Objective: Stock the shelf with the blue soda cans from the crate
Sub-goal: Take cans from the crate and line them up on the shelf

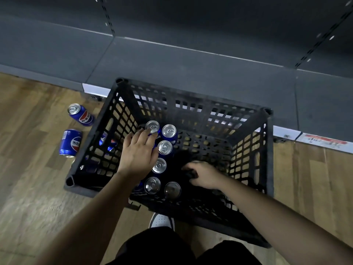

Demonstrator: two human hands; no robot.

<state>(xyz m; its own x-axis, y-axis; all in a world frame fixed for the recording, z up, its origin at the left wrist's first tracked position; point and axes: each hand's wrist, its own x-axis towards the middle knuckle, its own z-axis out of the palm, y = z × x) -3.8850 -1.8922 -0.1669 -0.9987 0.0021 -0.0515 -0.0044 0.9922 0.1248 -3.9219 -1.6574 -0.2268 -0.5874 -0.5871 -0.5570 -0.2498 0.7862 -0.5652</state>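
Found the blue soda cans upright in the left half of the crate, just near of the grey shelf. Judged them rigid, smooth and slippery, weighty if full (thin walls dent); best clasped round the side. Saw the left hand spread loosely over the tops, and the right hand curled low inside, hold unclear. Read Pepsi logos with Chinese characters on two floor cans.
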